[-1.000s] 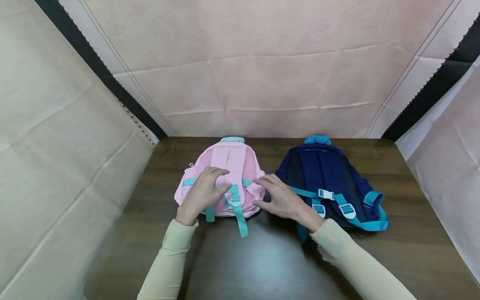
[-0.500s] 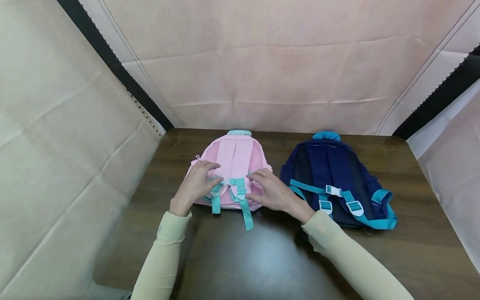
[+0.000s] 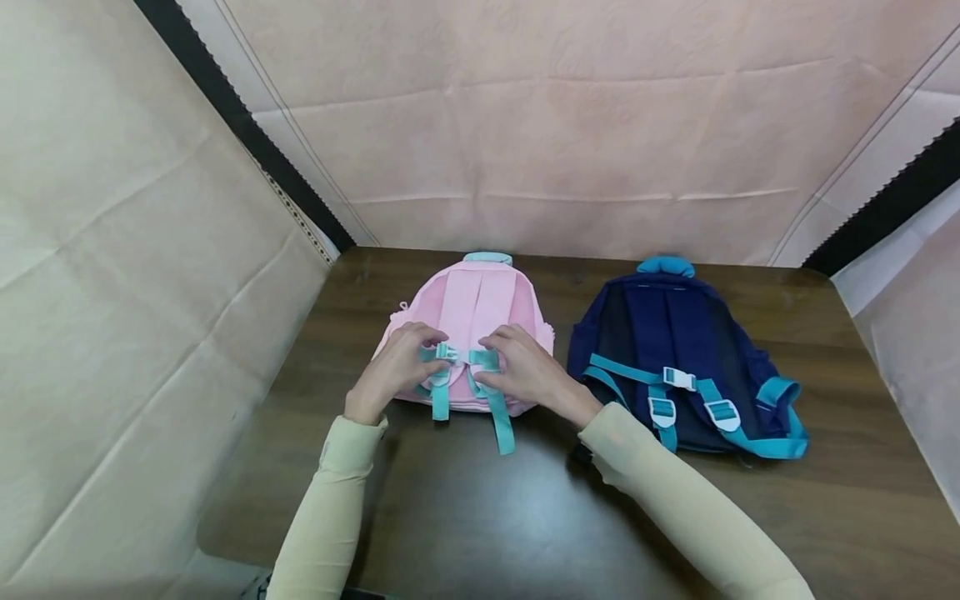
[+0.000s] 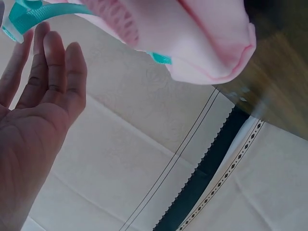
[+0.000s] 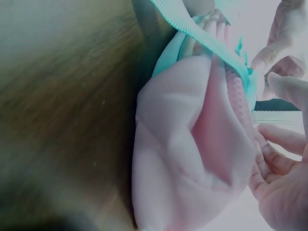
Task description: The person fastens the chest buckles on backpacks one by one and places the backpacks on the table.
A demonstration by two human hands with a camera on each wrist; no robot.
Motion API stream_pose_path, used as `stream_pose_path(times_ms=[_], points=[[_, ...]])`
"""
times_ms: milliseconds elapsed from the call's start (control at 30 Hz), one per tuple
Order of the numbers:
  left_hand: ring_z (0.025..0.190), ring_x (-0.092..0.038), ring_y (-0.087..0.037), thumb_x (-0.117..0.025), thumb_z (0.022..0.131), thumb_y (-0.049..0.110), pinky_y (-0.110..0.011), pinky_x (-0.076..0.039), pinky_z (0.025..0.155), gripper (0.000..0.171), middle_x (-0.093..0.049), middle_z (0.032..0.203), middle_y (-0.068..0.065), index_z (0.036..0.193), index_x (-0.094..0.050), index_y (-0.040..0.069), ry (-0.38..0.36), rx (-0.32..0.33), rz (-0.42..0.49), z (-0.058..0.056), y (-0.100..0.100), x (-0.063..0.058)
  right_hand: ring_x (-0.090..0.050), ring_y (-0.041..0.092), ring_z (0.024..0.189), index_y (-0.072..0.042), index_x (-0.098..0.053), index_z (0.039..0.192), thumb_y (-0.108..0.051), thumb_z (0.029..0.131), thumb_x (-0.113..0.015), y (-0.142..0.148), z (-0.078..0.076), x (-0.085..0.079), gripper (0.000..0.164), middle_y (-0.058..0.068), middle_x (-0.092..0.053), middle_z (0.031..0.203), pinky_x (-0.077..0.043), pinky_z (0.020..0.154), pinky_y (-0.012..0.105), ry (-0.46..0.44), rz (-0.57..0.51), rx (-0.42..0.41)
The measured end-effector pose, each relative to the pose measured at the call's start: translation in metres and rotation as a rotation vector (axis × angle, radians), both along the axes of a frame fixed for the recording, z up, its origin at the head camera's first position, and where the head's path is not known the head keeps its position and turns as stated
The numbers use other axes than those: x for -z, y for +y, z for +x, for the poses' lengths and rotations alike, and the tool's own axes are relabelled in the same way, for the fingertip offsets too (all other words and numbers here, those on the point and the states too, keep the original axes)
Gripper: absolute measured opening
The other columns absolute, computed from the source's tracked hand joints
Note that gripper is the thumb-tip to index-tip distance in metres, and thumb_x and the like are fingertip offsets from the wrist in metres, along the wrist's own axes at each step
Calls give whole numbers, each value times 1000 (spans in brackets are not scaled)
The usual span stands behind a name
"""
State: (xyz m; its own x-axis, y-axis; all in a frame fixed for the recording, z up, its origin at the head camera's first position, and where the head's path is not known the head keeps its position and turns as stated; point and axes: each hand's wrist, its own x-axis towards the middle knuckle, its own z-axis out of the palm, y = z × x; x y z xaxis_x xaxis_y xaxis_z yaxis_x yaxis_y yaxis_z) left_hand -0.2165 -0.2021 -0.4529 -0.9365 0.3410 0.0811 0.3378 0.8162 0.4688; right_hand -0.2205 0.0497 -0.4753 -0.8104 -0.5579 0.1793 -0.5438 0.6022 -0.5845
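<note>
A pink backpack [image 3: 459, 300] lies with its shoulder straps facing up in the head view. A turquoise chest strap [image 3: 486, 359] with a small buckle [image 3: 447, 352] crosses it low down. My left hand [image 3: 401, 367] pinches the buckle end between thumb and fingers. From the other side, my right hand [image 3: 528, 367] holds the strap, thumb below and fingers above. In the right wrist view, the left fingertips meet the turquoise webbing [image 5: 231, 60], close to my right thumb [image 5: 288, 89]. Two loose strap tails [image 3: 501, 423] hang over the backpack's near edge.
A navy backpack [image 3: 652, 325] with blue straps lies to the right, its chest strap buckle [image 3: 678, 378] joined. Both backpacks rest on a dark brown wooden table [image 3: 465, 508]. Pale fabric walls [image 3: 570, 158] stand behind and at the sides.
My hands have come closer together over the pink backpack, the right moving left, and the chest strap now spans between them. The head view has shifted slightly.
</note>
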Motion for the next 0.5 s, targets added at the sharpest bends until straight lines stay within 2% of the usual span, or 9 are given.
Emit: stream_pose_path(times_ms=[233,500], points=[[108,-74,-33,-91,89,12,-50,-64,101,42,-78,117,-17,127,-77,1,11,4,17,-4,1,2,-63,29,116,0,-72,139,-26,93,-88,-16,-8,1,55,17,-74,130,-61,103,43,-2,26,9],[103,-73,-31,-91,89,11,-47,-65,97,39,-78,114,-16,124,-79,1,1,-6,50,-2,1,4,-62,29,111,0,-75,135,-20,95,-86,-29,-12,7,46,17,-73,125,-60,100,41,-16,73,21]])
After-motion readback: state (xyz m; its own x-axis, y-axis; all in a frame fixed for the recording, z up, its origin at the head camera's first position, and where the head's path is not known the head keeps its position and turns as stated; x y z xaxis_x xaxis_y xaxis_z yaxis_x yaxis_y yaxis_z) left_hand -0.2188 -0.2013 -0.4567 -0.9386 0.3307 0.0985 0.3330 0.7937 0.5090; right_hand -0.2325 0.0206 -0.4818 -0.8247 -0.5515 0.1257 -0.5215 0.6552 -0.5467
